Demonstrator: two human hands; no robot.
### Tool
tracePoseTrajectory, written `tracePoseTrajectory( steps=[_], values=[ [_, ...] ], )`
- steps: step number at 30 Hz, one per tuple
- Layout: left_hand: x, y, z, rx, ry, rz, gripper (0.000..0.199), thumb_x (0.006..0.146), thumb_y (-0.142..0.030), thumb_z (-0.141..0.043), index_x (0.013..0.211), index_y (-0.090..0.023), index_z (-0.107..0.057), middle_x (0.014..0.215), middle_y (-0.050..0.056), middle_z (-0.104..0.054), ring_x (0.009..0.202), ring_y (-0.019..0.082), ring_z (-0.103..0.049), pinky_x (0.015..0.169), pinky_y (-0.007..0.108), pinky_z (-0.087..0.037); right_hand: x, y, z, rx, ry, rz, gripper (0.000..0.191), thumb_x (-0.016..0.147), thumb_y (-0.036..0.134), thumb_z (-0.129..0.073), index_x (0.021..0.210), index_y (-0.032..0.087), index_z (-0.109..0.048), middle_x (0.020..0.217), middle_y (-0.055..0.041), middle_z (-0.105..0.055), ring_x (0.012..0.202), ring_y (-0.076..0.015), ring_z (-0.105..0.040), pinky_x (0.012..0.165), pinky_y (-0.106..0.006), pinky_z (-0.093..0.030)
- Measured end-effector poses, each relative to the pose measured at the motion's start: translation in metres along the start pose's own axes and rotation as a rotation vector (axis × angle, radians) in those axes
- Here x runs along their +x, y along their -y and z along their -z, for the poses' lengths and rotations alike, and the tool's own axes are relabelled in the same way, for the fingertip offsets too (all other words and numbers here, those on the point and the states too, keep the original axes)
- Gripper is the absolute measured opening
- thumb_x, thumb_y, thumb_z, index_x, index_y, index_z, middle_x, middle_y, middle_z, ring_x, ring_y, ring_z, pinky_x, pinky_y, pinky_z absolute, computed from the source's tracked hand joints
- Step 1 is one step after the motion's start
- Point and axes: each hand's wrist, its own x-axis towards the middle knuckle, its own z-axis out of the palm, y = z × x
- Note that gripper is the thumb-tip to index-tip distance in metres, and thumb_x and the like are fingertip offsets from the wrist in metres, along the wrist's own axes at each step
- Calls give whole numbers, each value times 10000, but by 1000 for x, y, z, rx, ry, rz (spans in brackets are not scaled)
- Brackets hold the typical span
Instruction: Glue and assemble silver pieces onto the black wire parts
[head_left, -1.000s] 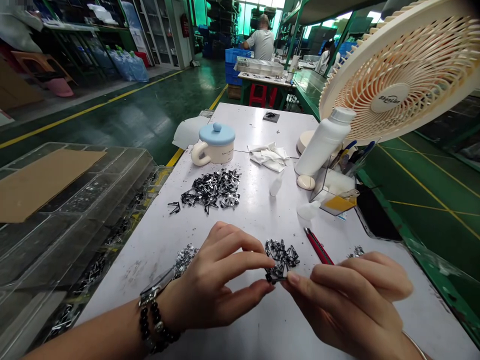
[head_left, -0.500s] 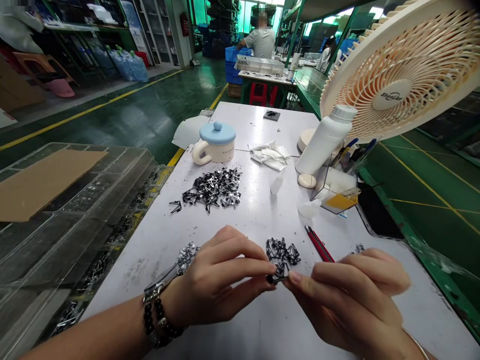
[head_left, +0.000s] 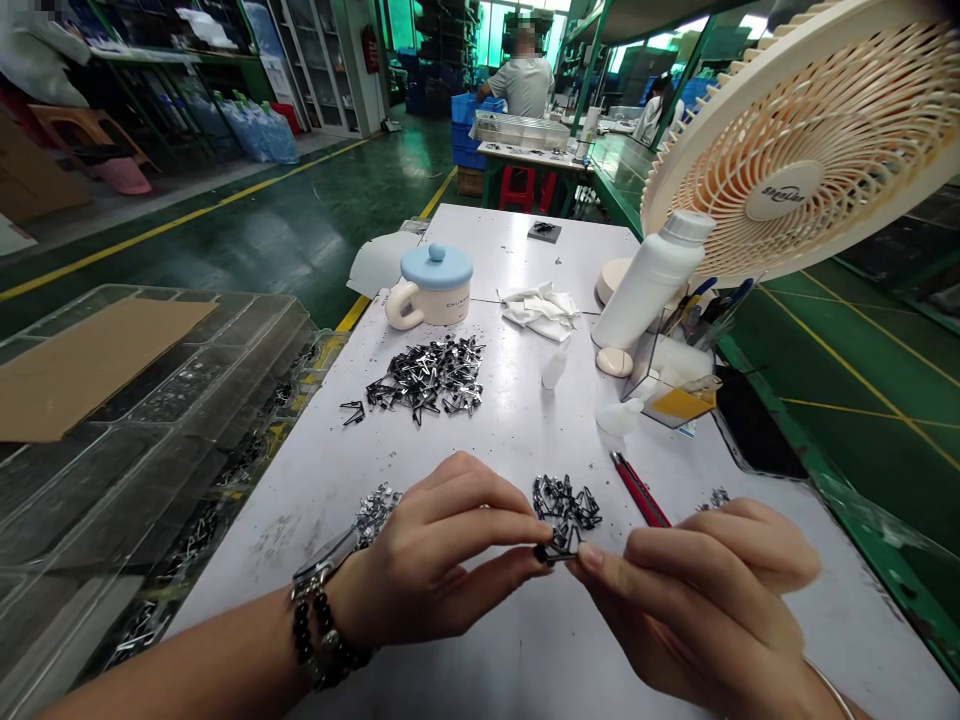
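Note:
My left hand [head_left: 439,560] and my right hand [head_left: 697,600] meet at the fingertips over the white table [head_left: 480,440]. Together they pinch one small black metal part [head_left: 553,552] between thumbs and forefingers. Just behind the fingertips lies a small heap of black parts [head_left: 566,503]. A larger pile of black and silver parts [head_left: 427,378] sits farther back. A little heap of silver pieces [head_left: 375,508] lies by my left wrist, which wears a watch and a bead bracelet.
A red-handled tool [head_left: 637,490] lies right of the small heap. Behind stand a blue-lidded mug [head_left: 431,285], white cloths [head_left: 540,308], a white bottle [head_left: 649,280], a clear pen box [head_left: 675,375] and a fan [head_left: 802,150]. Clear trays [head_left: 150,440] fill the left. A person works far back.
Both hands stayed together on the small part, with only slight shifts of the fingers; the view rose a little.

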Motion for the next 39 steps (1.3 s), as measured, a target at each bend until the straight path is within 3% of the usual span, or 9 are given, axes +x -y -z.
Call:
tracePoseTrajectory(
  steps=[24, 30, 34, 36, 38, 39],
  values=[
    [-1, 0, 0, 6, 14, -2, 184, 719, -50, -658, 893, -99, -628, 788, 93, -648, 718, 161, -571, 653, 322, -470, 2, -2, -3, -5, 1, 7, 183, 637, 101, -743, 754, 224, -674, 575, 28, -591, 578, -112, -420, 547, -305, -281],
    [-1, 2, -1, 37, 12, -14, 192, 712, -57, -665, 895, -103, -626, 792, 90, -644, 717, 164, -558, 649, 331, -461, -1, -1, -3, -56, -25, 8, 150, 674, 241, -742, 801, 255, -663, 637, 25, -589, 575, -115, -430, 552, -300, -282],
    [-2, 3, 0, 40, 14, -34, 213, 700, -35, -667, 899, -94, -622, 785, 92, -640, 708, 163, -555, 640, 335, -453, -4, -27, 0, -202, -161, -50, 259, 684, 347, -724, 908, 240, -648, 752, -5, -604, 623, -144, -481, 649, -328, -333],
    [-3, 3, 0, 39, 14, -40, 237, 690, -19, -670, 908, -95, -617, 787, 91, -640, 709, 163, -557, 641, 336, -449, -3, -53, 4, -306, -373, -81, 244, 702, 303, -692, 924, 211, -651, 748, -16, -622, 658, -162, -534, 753, -367, -342],
    [-3, 4, -1, 43, 7, -46, 244, 684, -17, -674, 907, -98, -616, 788, 92, -642, 706, 165, -558, 635, 338, -446, -5, -84, 9, -346, -536, -215, 252, 666, 293, -702, 899, 202, -668, 721, -21, -625, 689, -180, -559, 804, -398, -358],
    [-4, 4, -1, 44, 4, -48, 241, 683, -20, -674, 903, -100, -616, 788, 92, -643, 703, 166, -557, 630, 339, -444, -7, -99, 12, -376, -531, -328, 284, 665, 309, -696, 923, 196, -665, 751, -35, -623, 738, -198, -558, 797, -399, -374]
  ],
)
